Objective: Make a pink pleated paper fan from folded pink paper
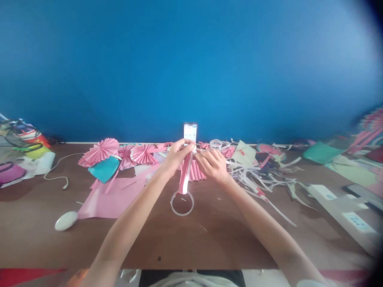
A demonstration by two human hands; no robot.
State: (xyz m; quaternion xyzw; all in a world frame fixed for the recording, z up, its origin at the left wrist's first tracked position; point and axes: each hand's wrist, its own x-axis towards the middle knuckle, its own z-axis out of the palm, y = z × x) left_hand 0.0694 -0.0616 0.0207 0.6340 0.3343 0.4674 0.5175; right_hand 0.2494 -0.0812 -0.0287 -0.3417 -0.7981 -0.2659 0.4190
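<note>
My left hand and my right hand meet above the brown desk. Both pinch the upper end of a pleated pink paper strip, folded like an accordion, which hangs down between them. Its lower end reaches a clear tape ring lying flat on the desk. A second pleated pink piece lies just behind the strip, under my right hand. A small white box stands upright behind my fingers against the blue wall.
Pink paper fans and a teal piece lie back left, with a flat pink sheet and a white mouse nearer. Paper scraps litter the right, beside a white power strip. Bags sit far left.
</note>
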